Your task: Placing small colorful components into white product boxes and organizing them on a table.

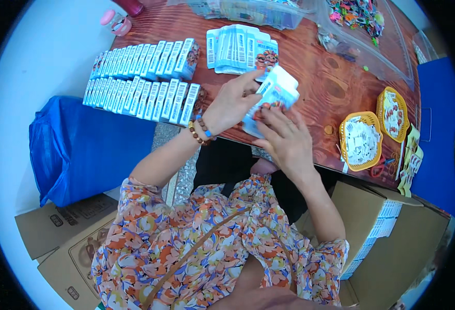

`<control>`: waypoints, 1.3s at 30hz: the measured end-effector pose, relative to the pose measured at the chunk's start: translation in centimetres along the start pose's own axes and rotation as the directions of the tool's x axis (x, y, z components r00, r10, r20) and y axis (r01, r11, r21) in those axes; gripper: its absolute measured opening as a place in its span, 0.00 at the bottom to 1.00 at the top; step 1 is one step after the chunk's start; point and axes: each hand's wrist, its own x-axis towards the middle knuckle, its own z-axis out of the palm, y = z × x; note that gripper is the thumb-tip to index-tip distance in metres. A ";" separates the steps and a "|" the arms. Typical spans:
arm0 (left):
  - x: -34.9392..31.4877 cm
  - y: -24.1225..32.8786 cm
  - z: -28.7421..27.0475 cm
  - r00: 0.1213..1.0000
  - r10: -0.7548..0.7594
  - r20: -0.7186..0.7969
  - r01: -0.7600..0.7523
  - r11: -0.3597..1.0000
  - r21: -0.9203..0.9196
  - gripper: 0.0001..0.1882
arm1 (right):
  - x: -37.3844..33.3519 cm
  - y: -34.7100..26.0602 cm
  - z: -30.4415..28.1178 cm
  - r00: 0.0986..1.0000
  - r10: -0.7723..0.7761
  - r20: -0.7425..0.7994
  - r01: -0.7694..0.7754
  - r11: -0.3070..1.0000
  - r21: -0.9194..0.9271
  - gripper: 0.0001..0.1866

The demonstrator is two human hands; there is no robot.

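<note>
Reddish-brown wood grain runs across the worktop (336, 77), which fills the upper middle of the head view. Near its front edge both hands meet on one small light-blue carton (276, 93): the left hand (232, 103), with a beaded bracelet (200, 132) at the wrist, has its grip closed on the carton's upper left side, while the right hand (284, 137) closes its grip on the lower part from below, so the carton is held tilted just above the wood. To the left, two rows of finished cartons (142, 77) stand packed side by side. Behind the hands lies a fanned stack of flat cartons (237, 49). Well to the right sit two yellow baskets (360, 140) holding small white pieces. A blue bag (82, 144) hangs beside the worktop, and brown cardboard boxes (387, 243) stand below.
</note>
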 end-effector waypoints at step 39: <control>-2.5 1.6 3.9 0.999 -0.005 -0.032 -0.001 0.980 -0.197 0.29 | -0.9 3.6 -0.6 0.843 0.537 0.030 -0.259 0.358 0.897 0.12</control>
